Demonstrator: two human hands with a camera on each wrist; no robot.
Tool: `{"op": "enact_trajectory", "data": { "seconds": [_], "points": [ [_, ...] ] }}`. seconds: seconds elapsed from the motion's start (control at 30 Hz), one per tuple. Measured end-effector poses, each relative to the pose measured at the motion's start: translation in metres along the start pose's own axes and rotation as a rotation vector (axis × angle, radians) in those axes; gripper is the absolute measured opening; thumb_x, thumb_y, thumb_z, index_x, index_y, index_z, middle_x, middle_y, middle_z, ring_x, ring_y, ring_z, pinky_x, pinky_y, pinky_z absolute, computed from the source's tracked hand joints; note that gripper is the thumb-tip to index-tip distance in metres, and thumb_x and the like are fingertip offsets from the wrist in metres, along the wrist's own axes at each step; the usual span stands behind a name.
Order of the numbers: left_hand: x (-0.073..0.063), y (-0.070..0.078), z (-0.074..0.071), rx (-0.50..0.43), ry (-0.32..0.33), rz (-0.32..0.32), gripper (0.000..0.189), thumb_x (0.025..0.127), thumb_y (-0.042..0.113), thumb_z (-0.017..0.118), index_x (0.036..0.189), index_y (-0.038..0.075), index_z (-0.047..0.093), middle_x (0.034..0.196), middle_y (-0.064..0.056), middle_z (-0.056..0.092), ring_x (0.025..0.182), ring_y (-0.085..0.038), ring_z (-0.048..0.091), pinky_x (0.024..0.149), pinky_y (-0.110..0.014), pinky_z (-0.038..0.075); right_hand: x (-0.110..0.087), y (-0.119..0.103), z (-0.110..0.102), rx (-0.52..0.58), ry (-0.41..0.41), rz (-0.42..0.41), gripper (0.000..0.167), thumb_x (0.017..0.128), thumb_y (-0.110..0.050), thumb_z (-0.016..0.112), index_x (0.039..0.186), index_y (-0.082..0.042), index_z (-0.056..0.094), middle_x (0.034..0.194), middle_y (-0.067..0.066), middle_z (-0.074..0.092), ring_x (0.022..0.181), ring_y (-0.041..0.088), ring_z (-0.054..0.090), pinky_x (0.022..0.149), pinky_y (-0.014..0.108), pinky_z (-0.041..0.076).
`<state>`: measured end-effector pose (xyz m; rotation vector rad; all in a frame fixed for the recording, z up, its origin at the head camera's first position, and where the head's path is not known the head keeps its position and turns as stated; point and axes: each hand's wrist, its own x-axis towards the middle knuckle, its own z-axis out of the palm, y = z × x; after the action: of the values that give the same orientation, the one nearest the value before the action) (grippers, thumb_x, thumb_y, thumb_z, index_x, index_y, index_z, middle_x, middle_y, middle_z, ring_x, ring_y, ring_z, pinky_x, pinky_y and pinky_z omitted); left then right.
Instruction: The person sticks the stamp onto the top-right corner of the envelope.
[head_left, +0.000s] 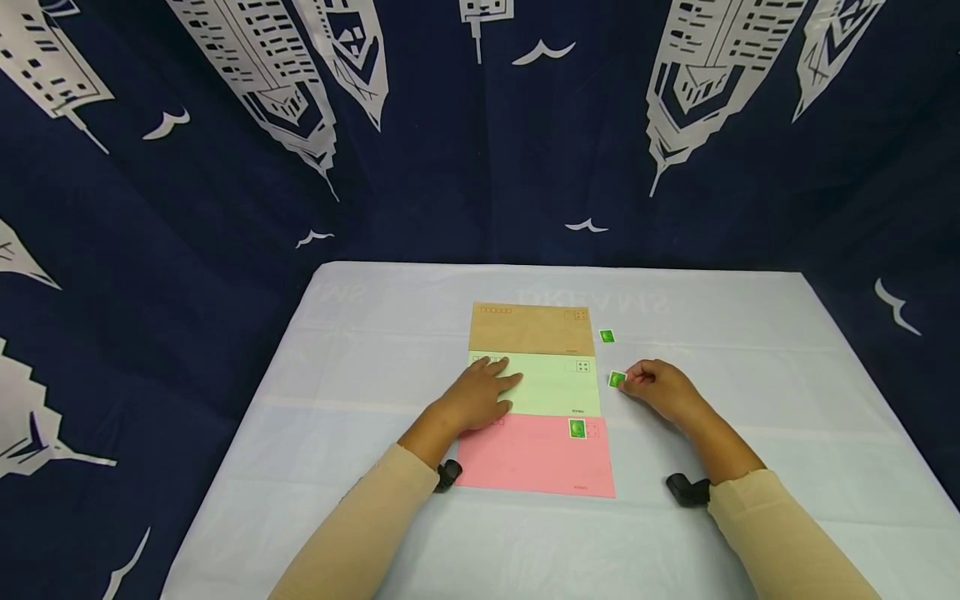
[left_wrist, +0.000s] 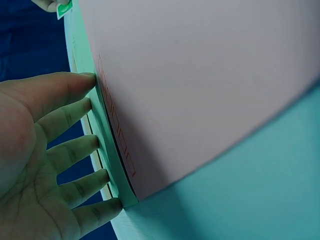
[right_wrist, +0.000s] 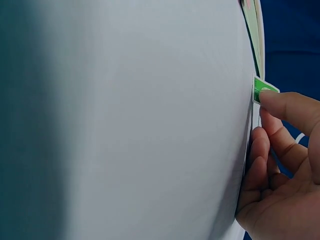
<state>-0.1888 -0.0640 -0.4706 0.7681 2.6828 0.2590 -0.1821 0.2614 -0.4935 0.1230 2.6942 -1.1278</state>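
Three envelopes lie in a column in the head view: a brown envelope [head_left: 531,330] at the back, a light green envelope [head_left: 551,385] in the middle and a pink envelope [head_left: 525,458] in front. My left hand [head_left: 476,397] rests with spread fingers on the green envelope's left part. To the right of that envelope, my right hand [head_left: 663,388] pinches a green stamp [right_wrist: 262,89] between thumb and finger, just above the table. A second green stamp [head_left: 577,428] sits near the pink envelope's upper right corner. Another loose stamp [head_left: 607,336] lies right of the brown envelope.
A white cloth covers the table [head_left: 360,367]. Behind and around it hangs a dark blue curtain [head_left: 480,167] with white buildings and birds. Each wrist wears a black camera, the left one [head_left: 448,475] beside the pink envelope and the right one [head_left: 687,490] over the table.
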Motion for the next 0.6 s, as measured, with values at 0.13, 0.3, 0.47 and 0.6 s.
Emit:
{"op": "enact_trajectory", "data": {
  "seconds": [0.13, 0.3, 0.47, 0.6],
  "points": [
    [0.000, 0.000, 0.000, 0.006, -0.003, 0.001, 0.054, 0.103, 0.033, 0.057, 0.155, 0.024, 0.044, 0.167, -0.008, 0.029, 0.156, -0.035, 0.024, 0.129, -0.045, 0.021, -0.002, -0.002, -0.003, 0.025, 0.001, 0.009, 0.024, 0.094, -0.021, 0.070, 0.104, -0.001, 0.064, 0.090, 0.005, 0.059, 0.082, 0.018, 0.050, 0.070, 0.026, 0.044],
    [0.000, 0.000, 0.000, -0.001, -0.007, -0.003, 0.054, 0.104, 0.032, 0.057, 0.155, 0.025, 0.043, 0.167, -0.008, 0.028, 0.156, -0.036, 0.023, 0.129, -0.046, 0.022, -0.005, -0.003, -0.008, 0.058, -0.001, 0.015, 0.026, 0.096, -0.023, 0.069, 0.109, -0.002, 0.064, 0.095, 0.005, 0.060, 0.085, 0.016, 0.052, 0.071, 0.024, 0.045],
    [0.000, 0.000, 0.000, -0.003, -0.005, -0.006, 0.054, 0.103, 0.032, 0.058, 0.155, 0.025, 0.044, 0.167, -0.008, 0.029, 0.156, -0.036, 0.023, 0.129, -0.046, 0.023, -0.005, -0.001, -0.011, 0.083, -0.017, -0.004, 0.026, 0.097, -0.021, 0.066, 0.113, -0.001, 0.065, 0.096, 0.004, 0.062, 0.087, 0.015, 0.053, 0.072, 0.022, 0.047],
    [0.001, 0.000, 0.000, -0.007, -0.004, -0.009, 0.054, 0.103, 0.032, 0.057, 0.155, 0.025, 0.044, 0.167, -0.007, 0.029, 0.156, -0.036, 0.023, 0.129, -0.046, 0.022, -0.005, -0.001, -0.011, 0.093, -0.019, -0.001, 0.027, 0.098, -0.022, 0.064, 0.116, -0.001, 0.066, 0.099, 0.005, 0.065, 0.089, 0.017, 0.055, 0.073, 0.023, 0.048]
  ]
}}
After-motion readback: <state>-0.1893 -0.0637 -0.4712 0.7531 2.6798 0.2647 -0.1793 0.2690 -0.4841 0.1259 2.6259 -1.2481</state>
